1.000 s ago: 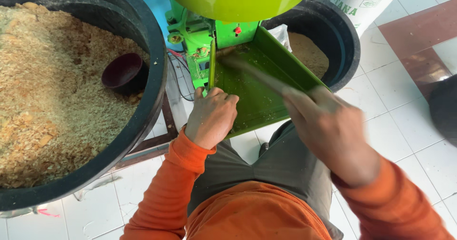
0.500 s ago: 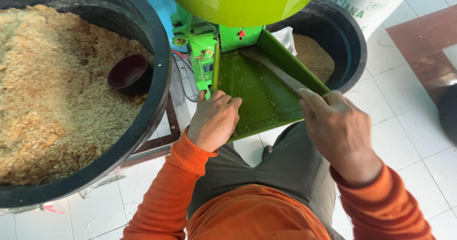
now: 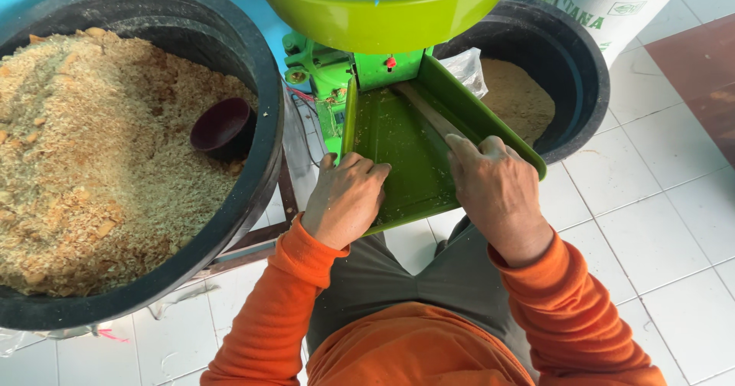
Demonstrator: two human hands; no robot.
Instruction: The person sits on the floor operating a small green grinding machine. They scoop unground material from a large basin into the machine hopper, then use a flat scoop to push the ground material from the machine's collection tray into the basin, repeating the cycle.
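Note:
A green machine [image 3: 331,87] with a wide green hopper [image 3: 383,18] on top stands in front of me, and a green chute tray [image 3: 398,141] slopes down from it. My left hand [image 3: 348,198] grips the tray's lower left edge. My right hand [image 3: 494,191] is closed on a thin grey stick [image 3: 429,110] that lies along the tray and points up toward the machine's outlet. The tray's surface looks bare. I wear orange sleeves.
A large black tub [image 3: 253,194] full of coarse tan husk sits at the left, with a dark bowl [image 3: 222,129] resting in it. A second black tub [image 3: 574,103] with tan meal stands at the right. A white printed sack [image 3: 620,3] leans behind it. White floor tiles lie below.
My right hand has slid up and left along the tray with the stick, closer to the outlet. My left hand keeps hold of the tray edge.

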